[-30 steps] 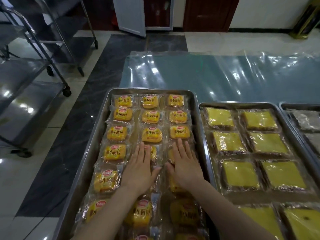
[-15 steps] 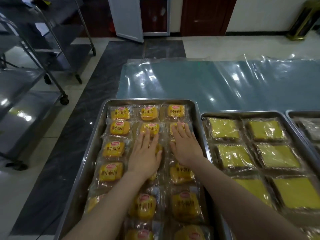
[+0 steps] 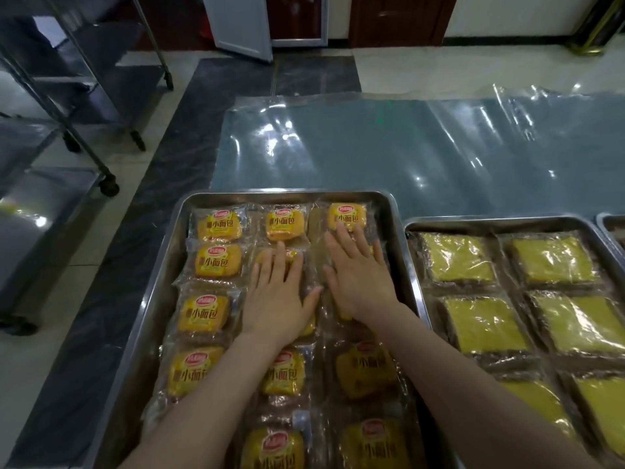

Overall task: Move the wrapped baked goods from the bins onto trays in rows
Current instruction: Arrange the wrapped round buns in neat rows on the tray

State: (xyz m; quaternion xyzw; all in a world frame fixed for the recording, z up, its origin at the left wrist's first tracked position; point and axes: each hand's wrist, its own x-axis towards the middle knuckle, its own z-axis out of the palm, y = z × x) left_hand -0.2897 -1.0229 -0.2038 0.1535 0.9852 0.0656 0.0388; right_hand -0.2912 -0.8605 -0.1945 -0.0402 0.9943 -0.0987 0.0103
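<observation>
- Presently, three steel trays in view, side by side on the floor. A clear plastic sheet (image 3: pixel 406 147) lies just beyond them, and a steel trolley (image 3: pixel 44 204) stands off to the left.
- Left tray (image 3: pixel 287 194): holds small wrapped breads (image 3: pixel 216 226) with orange-yellow labels, laid in three columns running away from the person.
- Count, left tray: four packets show in the left column, five in the middle and four in the right, so about thirteen. Hands and forearms cover parts of several, so the exact total cannot be told.
- Middle tray (image 3: pixel 500 220): holds flat yellow wrapped slabs (image 3: pixel 456 257) in two columns. Six in view, with the nearest pair cut off by the forearm and the frame edge.
- Far-right tray (image 3: pixel 610 219): only a corner shows and its contents are unreadable.
- Left hand (image 3: pixel 277 296): flat, fingers straight and slightly spread, palm down on middle-column packets near the far end.
- Right hand (image 3: pixel 358 275): flat likewise, on the right column, fingertips at the farthest packet (image 3: pixel 346 216).
- The hands lie just beside each other. The left thumb is close to the right hand, but I cannot tell whether they touch. Neither hand grips anything.
</observation>
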